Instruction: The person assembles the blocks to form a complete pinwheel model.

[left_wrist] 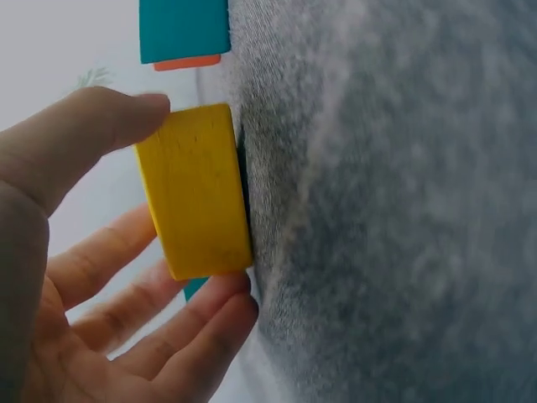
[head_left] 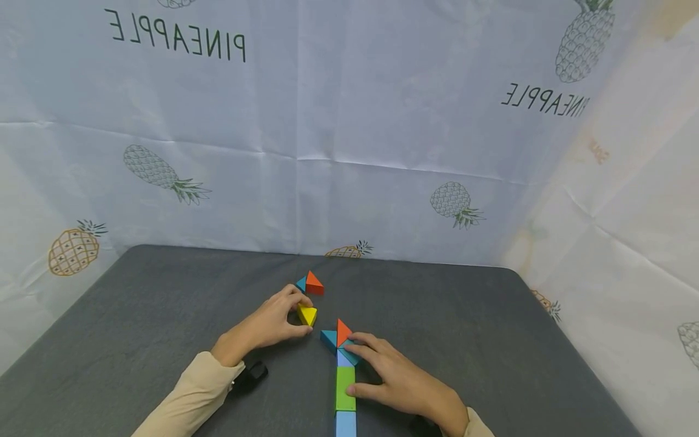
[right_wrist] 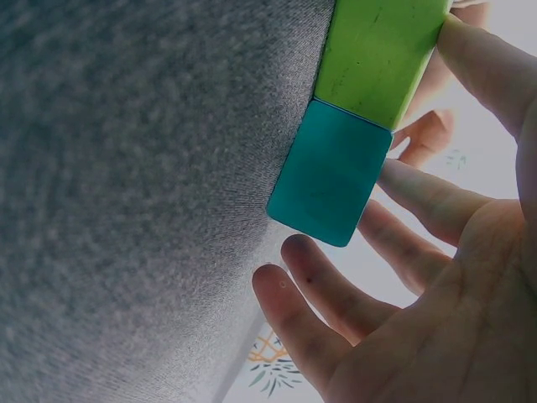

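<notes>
My left hand [head_left: 273, 317] pinches a yellow triangular block [head_left: 308, 315] between thumb and fingers, close over the table. In the left wrist view the block's flat yellow side [left_wrist: 197, 193] faces the camera. Just right of it runs a row of blocks: a light blue block [head_left: 346, 423], a green rectangular block [head_left: 342, 388] and a lavender triangle [head_left: 343, 360]. At the row's far end sit an orange triangle [head_left: 343, 334] and two teal triangles, one left [head_left: 329, 340], one right [head_left: 351, 357]. My right hand [head_left: 401, 377] rests its thumb at the green block and its fingertips at the right teal and orange triangles.
Farther back on the dark grey table [head_left: 437, 303] stand another orange triangular block [head_left: 314, 286] and a blue one [head_left: 301, 283], behind the left hand. A pale cloth [head_left: 371, 121] printed with pineapples hangs along the table's far edge and sides.
</notes>
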The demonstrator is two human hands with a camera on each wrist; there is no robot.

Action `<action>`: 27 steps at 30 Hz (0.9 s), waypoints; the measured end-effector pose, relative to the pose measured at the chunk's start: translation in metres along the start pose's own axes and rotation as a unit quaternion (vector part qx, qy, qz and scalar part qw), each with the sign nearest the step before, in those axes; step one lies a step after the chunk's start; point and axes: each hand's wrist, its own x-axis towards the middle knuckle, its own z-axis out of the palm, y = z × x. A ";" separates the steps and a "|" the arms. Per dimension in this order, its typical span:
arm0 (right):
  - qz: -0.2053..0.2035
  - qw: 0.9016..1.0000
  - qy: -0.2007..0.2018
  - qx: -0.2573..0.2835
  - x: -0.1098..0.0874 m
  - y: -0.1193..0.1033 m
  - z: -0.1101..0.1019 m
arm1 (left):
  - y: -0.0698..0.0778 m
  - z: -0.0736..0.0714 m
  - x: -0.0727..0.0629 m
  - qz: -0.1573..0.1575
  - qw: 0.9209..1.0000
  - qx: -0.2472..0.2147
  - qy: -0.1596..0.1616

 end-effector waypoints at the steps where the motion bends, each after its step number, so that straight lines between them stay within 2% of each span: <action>1: 0.000 1.000 0.000 0.000 0.000 0.000 0.000 | 0.000 0.000 0.000 0.002 1.000 0.001 -0.002; 14: -0.009 1.000 0.006 0.006 -0.002 0.000 0.000 | 0.004 -0.011 -0.002 -0.002 0.998 -0.012 -0.054; 21: -0.006 1.000 0.003 0.008 -0.002 0.001 0.000 | 0.005 -0.011 -0.002 0.022 0.997 -0.009 -0.071; 27: -0.004 1.000 0.001 0.012 -0.002 0.001 0.000 | 0.006 -0.011 -0.001 0.026 0.995 -0.003 -0.093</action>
